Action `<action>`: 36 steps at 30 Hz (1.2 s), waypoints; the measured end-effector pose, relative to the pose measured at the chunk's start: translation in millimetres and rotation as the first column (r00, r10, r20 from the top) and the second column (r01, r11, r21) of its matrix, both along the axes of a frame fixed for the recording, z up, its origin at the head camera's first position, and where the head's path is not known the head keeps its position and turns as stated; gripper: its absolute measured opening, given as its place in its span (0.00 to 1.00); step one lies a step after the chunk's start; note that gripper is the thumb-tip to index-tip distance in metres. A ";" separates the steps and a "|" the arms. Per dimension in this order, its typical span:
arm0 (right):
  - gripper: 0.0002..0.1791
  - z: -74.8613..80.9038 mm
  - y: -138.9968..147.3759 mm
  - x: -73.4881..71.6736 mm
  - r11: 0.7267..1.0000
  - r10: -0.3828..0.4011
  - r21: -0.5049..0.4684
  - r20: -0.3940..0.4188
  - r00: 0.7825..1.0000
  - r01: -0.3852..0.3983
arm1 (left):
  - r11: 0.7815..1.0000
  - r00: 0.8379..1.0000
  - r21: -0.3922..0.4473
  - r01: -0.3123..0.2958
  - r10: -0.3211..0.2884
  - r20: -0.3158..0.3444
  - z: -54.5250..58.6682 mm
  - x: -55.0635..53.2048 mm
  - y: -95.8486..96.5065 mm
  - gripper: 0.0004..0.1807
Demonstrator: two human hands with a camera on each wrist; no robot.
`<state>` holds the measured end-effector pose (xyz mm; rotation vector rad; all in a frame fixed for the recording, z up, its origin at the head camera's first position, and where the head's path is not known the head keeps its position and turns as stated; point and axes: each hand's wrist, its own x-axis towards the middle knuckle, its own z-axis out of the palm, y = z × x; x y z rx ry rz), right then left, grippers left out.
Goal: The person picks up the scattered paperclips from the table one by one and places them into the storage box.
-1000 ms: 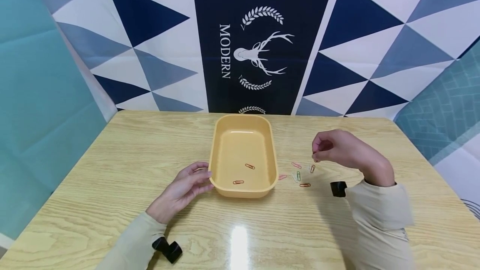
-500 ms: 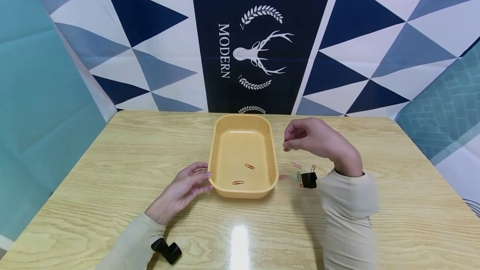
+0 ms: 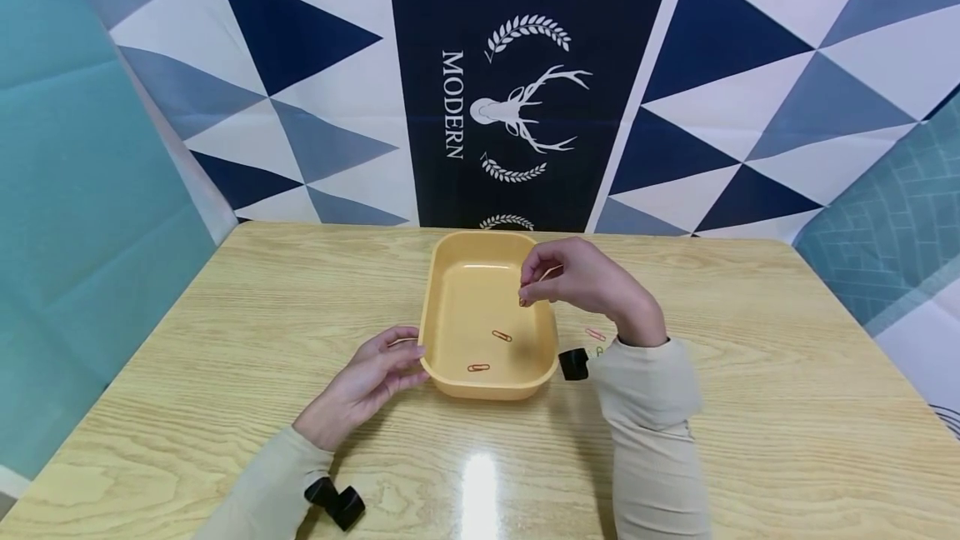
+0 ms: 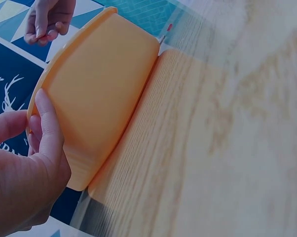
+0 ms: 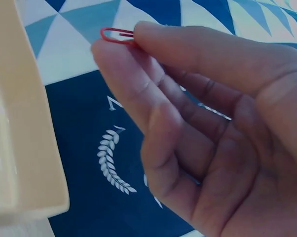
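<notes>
My right hand (image 3: 588, 277) is over the right side of a yellow plastic tray (image 3: 476, 290). Between thumb and forefinger it pinches a red paper clip (image 5: 111, 36), whose looped end juts past the fingertips in the right wrist view. On the tray's floor lie two reddish clips, one paper clip (image 3: 502, 336) near the middle and another paper clip (image 3: 477, 367) at the near end. My left hand (image 3: 378, 377) holds the tray's left rim, its fingers around the edge in the left wrist view.
Right of the tray, a pink paper clip (image 3: 595, 334) and part of a green paper clip (image 3: 599, 351) show on the wooden table (image 3: 787, 407). The right sleeve (image 3: 648, 407) and its black wrist mount (image 3: 574, 364) cover that area. A patterned cloth (image 3: 300, 90) hangs behind.
My right hand has carried the red paper clip leftward from the clips on the table to above the tray. The left hand and tray have stayed in place.
</notes>
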<state>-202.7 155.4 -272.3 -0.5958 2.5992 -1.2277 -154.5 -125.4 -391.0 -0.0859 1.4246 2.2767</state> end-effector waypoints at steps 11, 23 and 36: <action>0.06 -7.2 -14.8 -2.7 0.996 0.086 -0.038 0.027 0.996 -0.085 | 1.000 1.000 -0.010 -0.004 0.004 -0.008 -1.3 -0.3 -0.3 0.24; 0.04 -32.2 -18.2 -20.5 0.985 0.166 -0.081 0.165 0.972 -0.154 | 1.000 1.000 0.027 0.005 -0.005 -0.008 -1.7 -1.7 0.6 0.22; 0.03 -36.2 -19.0 -24.5 0.986 0.164 -0.054 0.201 0.966 -0.156 | 1.000 1.000 0.027 0.003 -0.003 -0.004 -2.2 -3.3 0.2 0.20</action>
